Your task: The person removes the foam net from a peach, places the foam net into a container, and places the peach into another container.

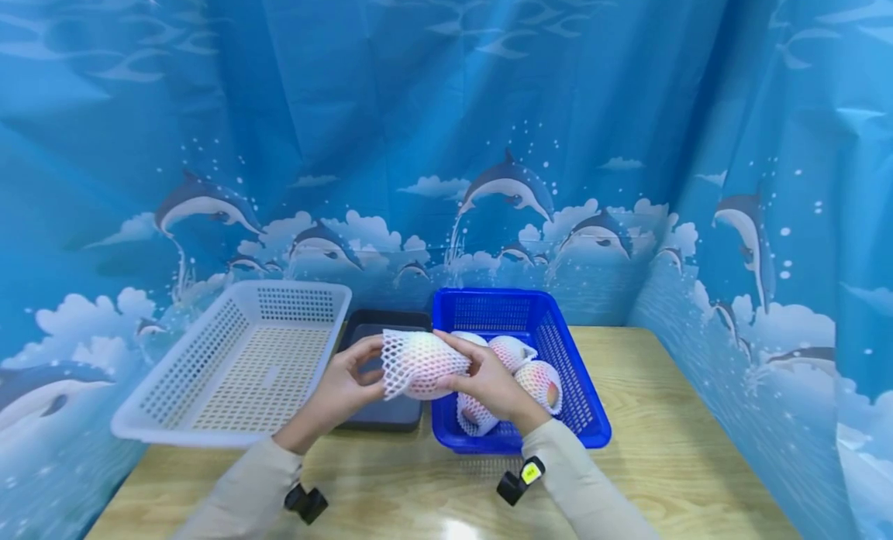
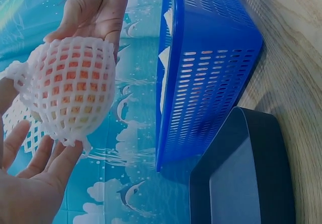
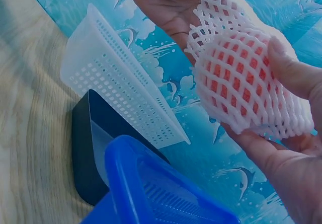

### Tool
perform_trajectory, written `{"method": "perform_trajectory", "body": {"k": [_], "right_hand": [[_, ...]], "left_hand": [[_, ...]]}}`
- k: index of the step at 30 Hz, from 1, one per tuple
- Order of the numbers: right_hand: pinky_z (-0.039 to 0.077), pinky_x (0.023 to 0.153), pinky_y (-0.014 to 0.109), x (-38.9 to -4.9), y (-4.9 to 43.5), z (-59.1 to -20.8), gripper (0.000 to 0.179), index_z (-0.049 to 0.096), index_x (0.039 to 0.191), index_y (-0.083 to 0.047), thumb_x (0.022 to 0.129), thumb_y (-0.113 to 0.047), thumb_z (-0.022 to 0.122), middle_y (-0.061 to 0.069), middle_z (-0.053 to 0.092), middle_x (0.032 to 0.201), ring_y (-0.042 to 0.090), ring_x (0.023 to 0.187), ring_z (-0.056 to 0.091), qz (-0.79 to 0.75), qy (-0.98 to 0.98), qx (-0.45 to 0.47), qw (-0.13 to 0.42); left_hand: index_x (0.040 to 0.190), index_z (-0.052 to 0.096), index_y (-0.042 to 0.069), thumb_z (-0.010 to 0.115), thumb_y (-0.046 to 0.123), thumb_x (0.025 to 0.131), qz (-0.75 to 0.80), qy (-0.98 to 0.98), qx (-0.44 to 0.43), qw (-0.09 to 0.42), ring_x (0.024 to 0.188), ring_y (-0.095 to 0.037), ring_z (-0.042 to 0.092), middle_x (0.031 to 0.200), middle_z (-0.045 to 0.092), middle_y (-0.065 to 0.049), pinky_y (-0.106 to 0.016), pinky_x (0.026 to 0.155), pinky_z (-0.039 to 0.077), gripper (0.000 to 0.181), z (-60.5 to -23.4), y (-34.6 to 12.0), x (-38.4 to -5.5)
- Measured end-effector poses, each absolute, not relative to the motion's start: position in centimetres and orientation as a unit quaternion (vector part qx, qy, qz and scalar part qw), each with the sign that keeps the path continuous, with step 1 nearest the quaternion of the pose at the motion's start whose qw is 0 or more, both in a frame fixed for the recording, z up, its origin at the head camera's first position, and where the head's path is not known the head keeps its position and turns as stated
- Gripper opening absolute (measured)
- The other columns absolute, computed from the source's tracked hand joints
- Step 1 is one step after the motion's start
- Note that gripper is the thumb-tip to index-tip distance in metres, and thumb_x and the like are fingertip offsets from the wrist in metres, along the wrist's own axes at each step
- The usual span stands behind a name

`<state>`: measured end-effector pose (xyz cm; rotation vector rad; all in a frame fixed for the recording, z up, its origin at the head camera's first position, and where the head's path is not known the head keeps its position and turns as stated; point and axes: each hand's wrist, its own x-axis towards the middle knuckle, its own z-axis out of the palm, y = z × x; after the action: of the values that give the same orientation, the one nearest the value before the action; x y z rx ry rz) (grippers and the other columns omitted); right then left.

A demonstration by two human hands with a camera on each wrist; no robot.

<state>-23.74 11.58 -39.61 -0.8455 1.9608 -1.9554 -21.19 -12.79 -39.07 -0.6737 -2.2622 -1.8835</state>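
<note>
In the head view, your left hand [image 1: 351,376] pinches the loose edge of the foam net [image 1: 395,366], while your right hand [image 1: 491,381] is clamped on the other end, thumb and fingers round the netted fruit [image 1: 427,366]. The fruit sits between your hands, its sleeve's long axis running nearly level from hand to hand, the loose open end pointing at your left hand. The black tray [image 1: 382,425] lies below your left hand, the white basket [image 1: 265,389] to its left. The blue basket [image 1: 577,393], with more netted fruits [image 1: 511,352], is under your right hand, on the surface [image 1: 663,424].

In your left wrist view, the net bunches toward your left fingers [image 2: 64,164]; the reddish fruit shows through the mesh.

In your right wrist view, your right thumb [image 3: 289,70] presses the net, and the sleeve's narrower loose part reaches toward your left hand.
</note>
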Motion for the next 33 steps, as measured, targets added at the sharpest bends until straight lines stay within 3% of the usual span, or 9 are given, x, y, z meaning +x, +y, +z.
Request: {"method": "perform_trajectory", "body": {"k": [8, 20, 33], "right_hand": [[0.055, 0.087, 0.031, -23.58, 11.24, -39.57, 0.060, 0.044, 0.143, -0.011, 0.088, -0.009, 0.068, 0.014, 0.041, 0.148, 0.017, 0.103, 0.064, -0.678, 0.684, -0.250, 0.097], [0.054, 0.088, 0.027, -23.71, 10.82, -40.00, 0.052, 0.047, 0.138, 0.000, 0.090, -0.004, 0.065, 0.019, 0.051, 0.138, 0.011, 0.099, 0.065, -0.714, 0.660, -0.220, 0.080], [0.055, 0.087, 0.027, -23.82, 10.56, -40.13, 0.041, 0.060, 0.126, 0.002, 0.086, -0.004, 0.069, 0.002, 0.067, 0.120, 0.011, 0.097, 0.066, -0.727, 0.647, -0.224, 0.050]], "left_hand": [[0.134, 0.046, -0.004, 0.065, -0.015, 0.074, -0.630, -0.743, -0.220, 0.053, 0.124, -0.038, 0.048, 0.133, 0.048, -0.021, -0.033, 0.097, 0.049, 0.064, -39.25, -12.58, -21.21], [0.134, 0.045, -0.001, 0.069, -0.013, 0.074, -0.636, -0.739, -0.218, 0.049, 0.120, -0.038, 0.052, 0.131, 0.049, -0.021, -0.028, 0.091, 0.053, 0.066, -39.22, -12.31, -21.14], [0.136, 0.045, 0.002, 0.067, -0.014, 0.072, -0.613, -0.758, -0.217, 0.058, 0.120, -0.036, 0.053, 0.131, 0.051, -0.019, -0.037, 0.095, 0.052, 0.070, -39.48, -12.32, -21.39]]}}
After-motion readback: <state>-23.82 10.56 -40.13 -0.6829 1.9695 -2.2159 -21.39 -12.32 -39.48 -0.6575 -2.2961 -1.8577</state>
